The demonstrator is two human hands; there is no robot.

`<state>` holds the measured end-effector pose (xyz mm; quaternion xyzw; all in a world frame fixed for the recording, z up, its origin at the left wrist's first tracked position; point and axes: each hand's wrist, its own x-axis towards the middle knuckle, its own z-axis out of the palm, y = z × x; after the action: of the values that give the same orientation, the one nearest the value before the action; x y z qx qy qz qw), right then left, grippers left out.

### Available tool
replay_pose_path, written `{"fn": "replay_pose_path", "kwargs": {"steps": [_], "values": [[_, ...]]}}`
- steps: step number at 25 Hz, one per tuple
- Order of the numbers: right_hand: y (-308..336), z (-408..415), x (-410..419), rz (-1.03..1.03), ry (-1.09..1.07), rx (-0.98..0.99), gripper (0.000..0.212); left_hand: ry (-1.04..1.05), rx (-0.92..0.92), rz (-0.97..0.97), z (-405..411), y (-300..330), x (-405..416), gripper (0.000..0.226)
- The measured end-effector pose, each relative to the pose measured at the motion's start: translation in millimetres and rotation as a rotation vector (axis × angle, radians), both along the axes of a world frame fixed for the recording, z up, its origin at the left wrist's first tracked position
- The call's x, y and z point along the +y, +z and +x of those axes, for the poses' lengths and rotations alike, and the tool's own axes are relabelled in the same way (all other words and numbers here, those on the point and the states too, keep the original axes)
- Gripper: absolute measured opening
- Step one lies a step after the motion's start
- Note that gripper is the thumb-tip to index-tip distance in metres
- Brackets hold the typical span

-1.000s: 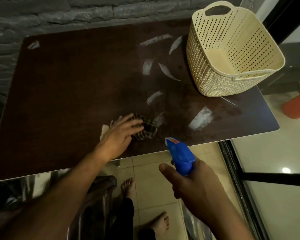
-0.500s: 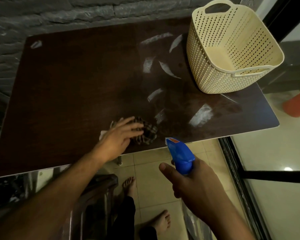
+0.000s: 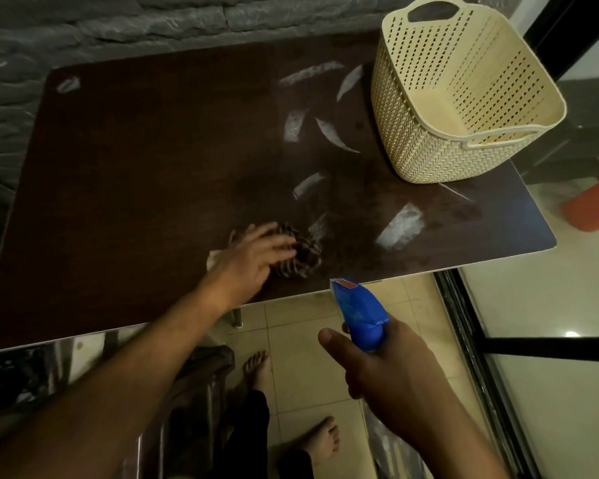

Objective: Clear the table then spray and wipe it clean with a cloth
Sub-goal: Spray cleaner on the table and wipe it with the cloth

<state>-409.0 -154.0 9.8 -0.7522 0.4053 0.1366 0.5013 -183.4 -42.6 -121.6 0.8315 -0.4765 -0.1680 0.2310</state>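
Cloth (image 3: 300, 252), a dark checked rag, lay bunched near the front edge of the bench (image 3: 146, 188), at about six o'clock on the brown top. Our left hand (image 3: 253, 257) lay flat over the cloth's left part, fingers (image 3: 274, 242) nearly straight and spread, pressing down and not curled round it. Our right hand (image 3: 391, 371) hung off the bench's front edge, over the tiled floor (image 3: 298, 344), fingers wrapped round the neck of a blue spray bottle (image 3: 360, 312), thumb out to the left, nozzle aimed at twelve o'clock toward the cloth. We could not see the trigger finger.

White streaks (image 3: 400, 226) marked the bench from about one to four o'clock of the cloth. A cream basket (image 3: 440, 140) stood at the bench's far right corner, at about two o'clock, and looked empty inside.

We judged the cloth soft, light and limp: it would bunch and slide under a flat palm, and damp wood would drag at it. It seemed best held by pressing down on its middle with the whole hand, or by gathering a fold between thumb and fingers to lift it. The bottle looked like stiff plastic, possibly slippery if wet, and was best gripped at the neck below the trigger. The basket looked light and rigid, and was best taken by a handle cut-out.
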Motion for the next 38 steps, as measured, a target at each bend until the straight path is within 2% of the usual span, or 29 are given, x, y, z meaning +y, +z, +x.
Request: {"fn": "replay_pose_path", "kwargs": {"steps": [2, 4, 7, 10, 12, 14, 16, 23, 30, 34, 38], "values": [[1.6, -2.2, -1.1, 0.015, -0.004, 0.013, 0.030, -0.132, 0.032, -0.041, -16.1, -3.1, 28.7, 0.054], [2.9, -6.0, -6.2, 0.007, -0.012, 0.020, 0.030, -0.110, 0.032, -0.023, 15.2, -3.0, 58.3, 0.058], [2.7, -4.9, -9.8, 0.002, -0.009, 0.007, 0.030, 0.190, 0.002, 0.017, 82.8, -3.0, 59.3, 0.060], [0.5, 10.1, -8.7, -0.015, -0.031, -0.072, 0.030, 0.429, -0.011, -0.020, 79.2, 1.9, 17.6, 0.055], [0.3, 24.9, -9.5, -0.035, -0.037, -0.134, 0.030, 0.346, 0.017, -0.039, 39.4, 3.2, 13.5, 0.055], [2.4, 38.9, -11.5, -0.066, -0.032, -0.180, 0.030, 0.197, 0.030, -0.069, 0.8, -3.1, 38.1, 0.058], [6.1, 52.9, -11.5, -0.074, -0.029, -0.204, 0.029, 0.141, 0.039, -0.079, -11.2, -5.9, 66.5, 0.058], [30.3, 93.8, -13.4, -0.153, -0.080, -0.323, 0.025, 0.347, -0.015, 0.032, 56.5, 1.8, 4.8, 0.053], [67.8, 100.7, -33.6, -0.234, -0.181, -0.497, 0.020, 0.278, 0.009, 0.201, 23.9, 1.1, 27.1, 0.054], [86.3, 87.5, -65.5, -0.271, -0.315, -0.546, 0.031, 0.389, 0.062, 0.239, 27.5, 18.3, 15.1, 0.057], [88.2, 79.6, -93.9, -0.293, -0.400, -0.535, 0.025, 0.458, 0.060, 0.191, 25.8, 49.2, -18.8, 0.049]]}}
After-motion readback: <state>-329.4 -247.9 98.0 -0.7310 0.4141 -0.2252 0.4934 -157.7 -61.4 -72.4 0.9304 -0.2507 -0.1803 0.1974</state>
